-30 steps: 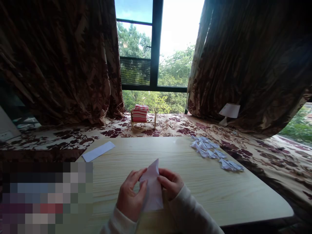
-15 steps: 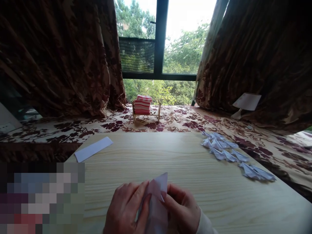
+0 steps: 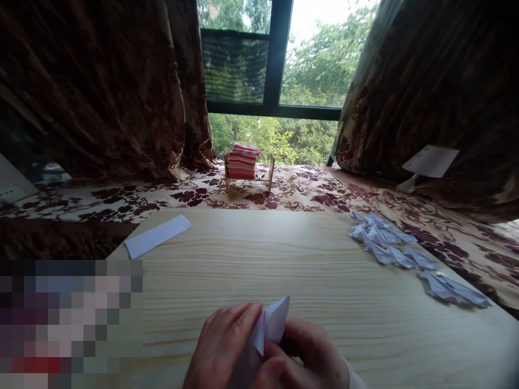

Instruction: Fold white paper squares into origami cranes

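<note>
Both hands work on a folded white paper low over the near edge of a pale wooden table. My left hand presses its fingers against the paper's left side. My right hand pinches the paper from the right, fingers closed over the fold. Only the paper's pointed tip shows above the fingers; the rest is hidden between the hands.
Several folded paper pieces lie in a row at the table's right edge. A white paper strip lies at the far left. A small wooden rack with striped red cloth stands on the floral sill. Curtains flank the window.
The view has tilted down and both hands with the paper have sunk toward the bottom edge. The paper has been folded smaller, with less of it showing above the fingers.
</note>
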Motion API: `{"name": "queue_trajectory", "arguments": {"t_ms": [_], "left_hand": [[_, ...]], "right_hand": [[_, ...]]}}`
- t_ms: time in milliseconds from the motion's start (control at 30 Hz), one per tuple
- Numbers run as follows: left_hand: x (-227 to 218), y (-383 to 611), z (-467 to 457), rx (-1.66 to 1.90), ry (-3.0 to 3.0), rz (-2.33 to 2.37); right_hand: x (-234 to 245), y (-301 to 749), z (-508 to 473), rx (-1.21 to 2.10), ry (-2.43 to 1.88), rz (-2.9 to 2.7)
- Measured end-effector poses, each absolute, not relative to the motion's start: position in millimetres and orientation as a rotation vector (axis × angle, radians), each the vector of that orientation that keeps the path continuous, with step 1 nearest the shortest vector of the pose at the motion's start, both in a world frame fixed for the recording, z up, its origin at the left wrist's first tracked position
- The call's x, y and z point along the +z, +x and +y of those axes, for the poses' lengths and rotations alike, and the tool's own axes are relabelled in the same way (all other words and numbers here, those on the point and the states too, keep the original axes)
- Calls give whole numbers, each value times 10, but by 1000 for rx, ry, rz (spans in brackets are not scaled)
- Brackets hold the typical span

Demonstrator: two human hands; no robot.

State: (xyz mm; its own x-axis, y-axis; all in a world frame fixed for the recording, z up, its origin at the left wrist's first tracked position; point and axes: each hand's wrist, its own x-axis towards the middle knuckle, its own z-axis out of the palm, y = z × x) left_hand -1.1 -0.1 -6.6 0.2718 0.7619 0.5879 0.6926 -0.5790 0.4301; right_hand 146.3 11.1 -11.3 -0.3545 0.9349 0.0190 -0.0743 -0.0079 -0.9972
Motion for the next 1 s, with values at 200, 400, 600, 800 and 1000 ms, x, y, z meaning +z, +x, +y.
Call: {"name": "queue_trajectory", "arguments": {"t_ms": [200,400,600,800,1000], "left_hand": [[7,26,17,1302,2251,1501],[-40,5,-3,1255,2076,1568],[-48,15,7,1166,1855,1610],[-122,-5,66,1067,2006,1640],[-80,-114,39,1270,2442,1685]], "right_hand": [[3,1564,149,1397,-1023,-1672],[-80,1688,137,1401,-1106,-1673],[-162,1727,127,824,-1259,-1936],[-216,1711,133,472,-1271,-2031],[-275,1688,147,147,-1321,-2159]]}}
